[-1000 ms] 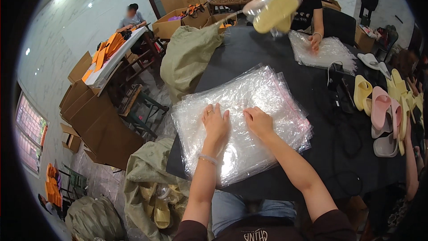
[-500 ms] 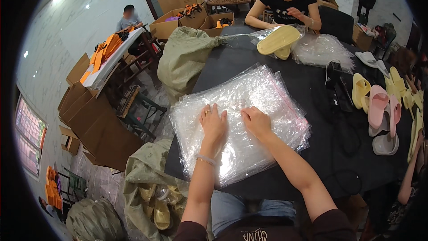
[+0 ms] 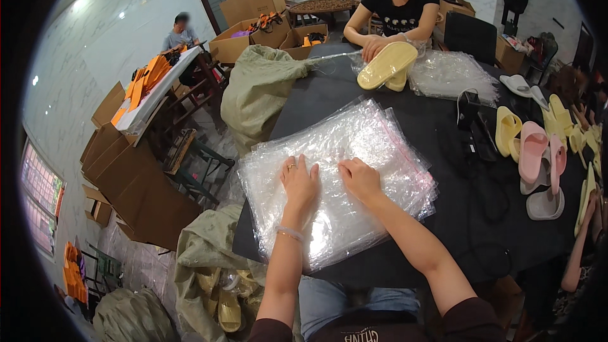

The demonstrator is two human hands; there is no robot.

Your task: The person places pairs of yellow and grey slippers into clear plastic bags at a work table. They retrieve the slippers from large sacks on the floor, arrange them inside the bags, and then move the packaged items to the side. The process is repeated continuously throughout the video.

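A stack of clear plastic bags covers the near part of the black table, its sheets slightly fanned and overlapping. My left hand lies flat on the stack, fingers spread, with a ring and a wrist bangle. Beside it, my right hand rests on the same bags with its fingers curled in. Whether those fingertips pinch the top bag is hidden under the hand.
Across the table a person handles yellow slippers beside more clear bags. Pink slippers and other pairs line the right side. An open sack with slippers stands at the lower left, near cardboard boxes.
The person across has lowered a raised hand to the yellow slippers. The whole view has shifted slightly. My hands keep nearly the same place on the bags.
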